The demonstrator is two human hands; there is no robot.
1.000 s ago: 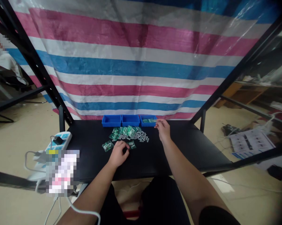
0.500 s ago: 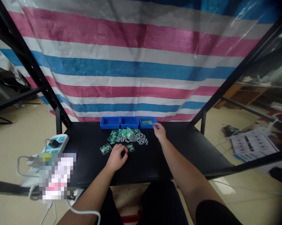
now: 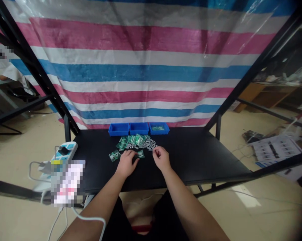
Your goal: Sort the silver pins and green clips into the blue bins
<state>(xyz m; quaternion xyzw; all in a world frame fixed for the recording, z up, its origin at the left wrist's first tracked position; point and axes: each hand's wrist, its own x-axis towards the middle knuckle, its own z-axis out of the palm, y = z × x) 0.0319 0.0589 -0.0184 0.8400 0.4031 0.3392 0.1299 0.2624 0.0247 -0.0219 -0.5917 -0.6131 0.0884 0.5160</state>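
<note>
My left hand (image 3: 126,164) rests on the black table (image 3: 191,160), thumb apart from the fingers. Its fingertips are beside a small green clear packet (image 3: 140,154), and whether they touch it I cannot tell. Another green packet (image 3: 114,155) lies to the left of that hand. My right hand (image 3: 163,160) is curled with thumb and forefinger closed at the right edge of a heap of small grey cylinders (image 3: 148,144); anything between the fingertips is too small to make out. Behind the left hand is a pile of green packets (image 3: 134,140), partly overlapping the cylinders.
Three blue trays stand in a row at the back: a left tray (image 3: 118,134), a middle tray (image 3: 138,133) and a right tray (image 3: 159,133) holding green packets. A white power strip (image 3: 71,151) with cables is at the left edge. Striped sheeting (image 3: 140,73) hangs behind.
My right hand has moved from the right tray back toward me and left, to the edge of the cylinders. The left hand's thumb and fingers have parted. The camera view has shifted slightly.
</note>
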